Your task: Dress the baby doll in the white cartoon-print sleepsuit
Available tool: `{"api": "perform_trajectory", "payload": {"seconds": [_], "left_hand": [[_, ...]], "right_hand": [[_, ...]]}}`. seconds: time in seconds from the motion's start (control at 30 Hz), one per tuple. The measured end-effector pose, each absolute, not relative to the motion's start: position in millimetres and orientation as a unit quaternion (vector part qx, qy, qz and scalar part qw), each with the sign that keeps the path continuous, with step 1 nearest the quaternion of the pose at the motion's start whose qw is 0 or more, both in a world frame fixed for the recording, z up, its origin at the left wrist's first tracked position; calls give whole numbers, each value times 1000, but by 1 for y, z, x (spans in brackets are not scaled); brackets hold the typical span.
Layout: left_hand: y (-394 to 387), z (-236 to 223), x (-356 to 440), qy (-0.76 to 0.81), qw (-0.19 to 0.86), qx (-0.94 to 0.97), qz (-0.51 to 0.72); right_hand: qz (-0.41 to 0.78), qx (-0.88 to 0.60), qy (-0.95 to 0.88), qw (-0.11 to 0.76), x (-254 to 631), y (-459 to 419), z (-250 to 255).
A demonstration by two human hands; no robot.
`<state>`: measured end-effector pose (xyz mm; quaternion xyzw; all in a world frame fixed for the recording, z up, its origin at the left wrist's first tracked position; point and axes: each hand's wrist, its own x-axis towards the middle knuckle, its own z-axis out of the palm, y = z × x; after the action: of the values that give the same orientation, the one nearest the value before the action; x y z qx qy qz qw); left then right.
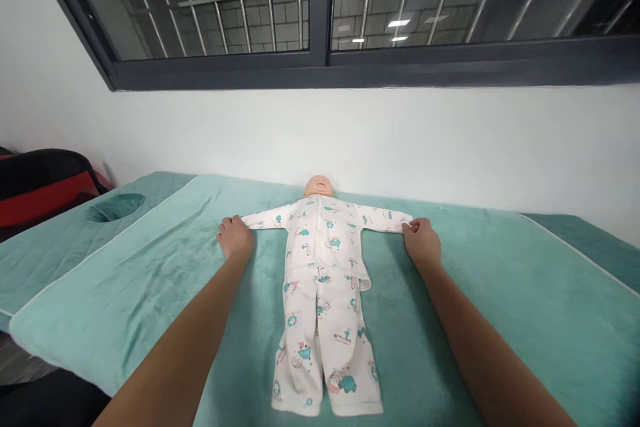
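Far left, a black and red bag (40, 187) is sitting beside the green bed (525, 307), near its face hole (115, 207). The left hand (234, 237) is resting knuckles up at the cuff of the doll's left-of-frame sleeve (265, 218), fingers curled down and seemingly pinching or pressing the cuff, though the fingertips are hidden, so I cannot tell whether they are truly gripping. The doll (323, 260) is lying face up in the middle of the bed, head (319, 185) toward the white wall (450, 140), arms spread straight out, dressed in a white printed top and trousers (325, 340) (the trouser legs look loose and flat). The right hand (421, 240) is doing the same at the other sleeve (385, 219), fingers bent over the cuff end. In my judgement, pulling both cuffs outward unevenly could be dragging the doll sideways or rucking the top, and a loose pinch could be letting a sleeve slip free
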<state>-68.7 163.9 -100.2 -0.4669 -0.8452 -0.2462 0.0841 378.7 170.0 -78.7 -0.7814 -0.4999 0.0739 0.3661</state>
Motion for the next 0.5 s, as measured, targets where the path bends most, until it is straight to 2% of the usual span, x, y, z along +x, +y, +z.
{"api": "perform_trajectory", "payload": {"seconds": [0.1, 0.17, 0.3, 0.37, 0.5], "left_hand": [[159, -97, -67, -841, 79, -459, -274], [152, -94, -66, -836, 80, -457, -292], [115, -89, -56, -810, 68, -451, -369], [80, -89, -44, -769, 22, -458, -445], [-18, -96, -7, -644, -187, -532, -517]], "right_hand": [[87, -743, -540, 385, 359, 145, -79], [147, -677, -608, 388, 341, 123, -81], [254, -523, -753, 308, 308, 71, -80], [239, -497, -781, 292, 297, 47, -77], [226, -497, -772, 325, 290, -7, -71]]}}
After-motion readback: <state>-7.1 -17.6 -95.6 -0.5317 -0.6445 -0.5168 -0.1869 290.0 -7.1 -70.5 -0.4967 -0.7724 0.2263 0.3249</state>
